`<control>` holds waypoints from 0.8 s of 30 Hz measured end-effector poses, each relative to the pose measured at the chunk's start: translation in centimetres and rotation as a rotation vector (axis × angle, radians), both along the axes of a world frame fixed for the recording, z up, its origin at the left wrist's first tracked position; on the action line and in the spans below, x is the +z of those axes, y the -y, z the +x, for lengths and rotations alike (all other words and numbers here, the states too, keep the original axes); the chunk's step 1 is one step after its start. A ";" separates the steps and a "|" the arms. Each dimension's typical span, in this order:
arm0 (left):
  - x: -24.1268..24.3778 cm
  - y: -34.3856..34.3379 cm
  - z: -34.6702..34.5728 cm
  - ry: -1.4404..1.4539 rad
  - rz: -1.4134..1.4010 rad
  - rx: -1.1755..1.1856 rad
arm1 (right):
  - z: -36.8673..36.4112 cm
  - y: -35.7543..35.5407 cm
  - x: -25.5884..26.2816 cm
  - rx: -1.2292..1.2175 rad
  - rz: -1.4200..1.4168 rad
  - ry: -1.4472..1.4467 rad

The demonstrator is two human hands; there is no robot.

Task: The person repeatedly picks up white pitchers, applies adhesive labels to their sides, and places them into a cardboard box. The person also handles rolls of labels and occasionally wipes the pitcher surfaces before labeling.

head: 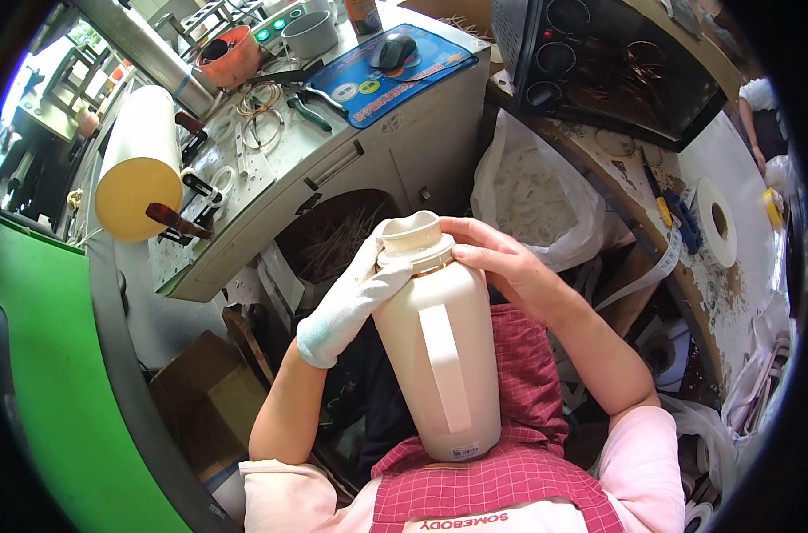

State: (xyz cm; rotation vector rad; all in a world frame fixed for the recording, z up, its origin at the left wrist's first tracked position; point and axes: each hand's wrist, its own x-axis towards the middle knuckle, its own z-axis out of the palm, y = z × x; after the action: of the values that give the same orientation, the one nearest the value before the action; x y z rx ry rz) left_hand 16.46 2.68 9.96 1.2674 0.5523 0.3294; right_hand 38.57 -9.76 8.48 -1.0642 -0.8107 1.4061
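Observation:
A cream-coloured vacuum jug (404,333) rests on my lap against a red checked apron (527,373), its spouted neck pointing away from me. The long white handle (445,373) faces up, and a small printed label (466,452) sits near the base. My left hand (357,293), in a white glove, grips the collar (417,256) from the left. Bare, my right hand (504,260) lies against the right side of the collar with its fingers around the far side. The inside of the neck is hidden.
Pliers (311,110), a computer mouse (393,52) and toggle clamps (197,183) lie on the workbench at left. A white bag of scraps (534,200) stands ahead. At right are a toaster oven (617,66), a label roll (713,223) and another person's arm (750,130).

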 end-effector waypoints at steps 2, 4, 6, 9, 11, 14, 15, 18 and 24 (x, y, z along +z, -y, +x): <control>-0.8 1.1 -0.5 0.110 -0.065 0.086 | -1.6 0.2 0.0 -0.031 0.046 -0.091; -0.5 2.9 -0.8 0.208 -0.132 0.203 | -2.5 0.5 0.8 -0.099 0.017 -0.097; 0.2 4.5 -0.6 0.283 -0.148 0.311 | -3.0 0.7 1.1 -0.152 0.006 -0.102; 0.8 5.6 -0.6 0.298 -0.197 0.411 | -3.7 1.3 2.6 -0.194 -0.022 -0.125; 1.1 5.7 -0.7 0.303 -0.213 0.385 | -3.7 2.2 2.9 -0.188 0.016 -0.148; 2.4 6.1 -1.0 0.330 -0.243 0.287 | -4.3 3.9 3.9 -0.142 0.125 -0.105; 2.3 6.1 -1.3 0.330 -0.268 0.262 | -4.5 4.4 4.2 -0.124 0.169 -0.081; 2.1 6.1 -2.1 0.406 -0.384 0.156 | -4.6 6.0 5.4 -0.019 0.194 -0.170; 1.3 5.0 0.1 0.404 -0.389 -0.175 | -4.1 6.7 6.8 0.089 0.221 -0.193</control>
State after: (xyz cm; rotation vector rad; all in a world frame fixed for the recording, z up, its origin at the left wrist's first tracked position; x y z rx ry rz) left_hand 16.56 -2.33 11.28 0.8342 0.1461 0.3034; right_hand 34.43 -16.43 15.30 -0.7188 -0.8578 1.4318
